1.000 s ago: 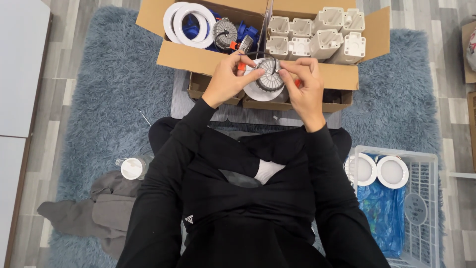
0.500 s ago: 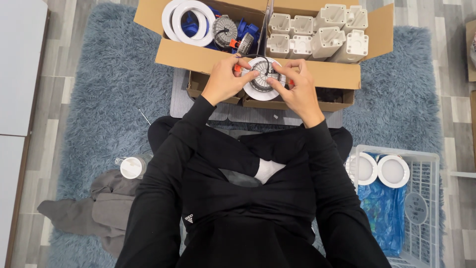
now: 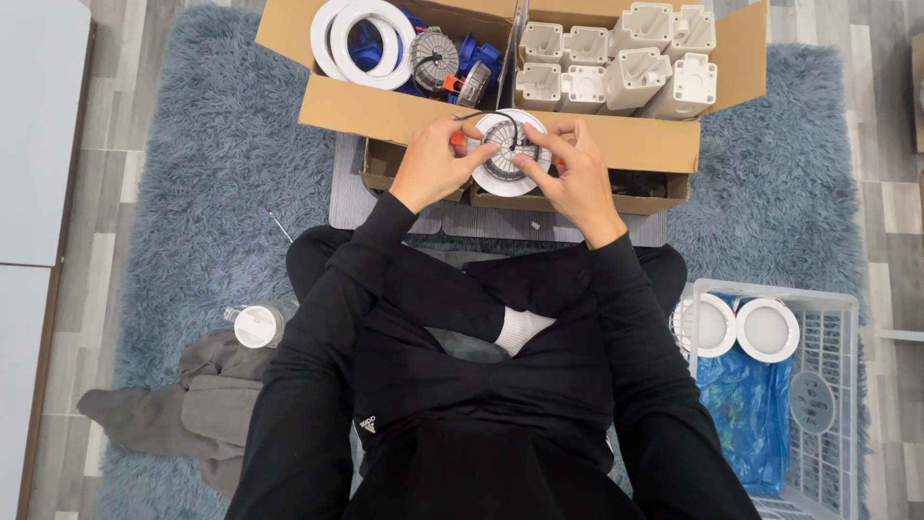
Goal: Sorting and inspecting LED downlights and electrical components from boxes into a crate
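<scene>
My left hand [image 3: 431, 166] and right hand [image 3: 575, 177] each held a clamped grip on the round light fitting [image 3: 504, 154]; it hung just before the cardboard box [image 3: 385, 114].

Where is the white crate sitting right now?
In the head view, the white crate sits lower right on the blue rug, beside the person's right leg.

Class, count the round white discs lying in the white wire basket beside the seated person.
2: one round white disc at the basket's upper left corner, the second right beside it. More may be hidden under the blue plastic bag.
</scene>
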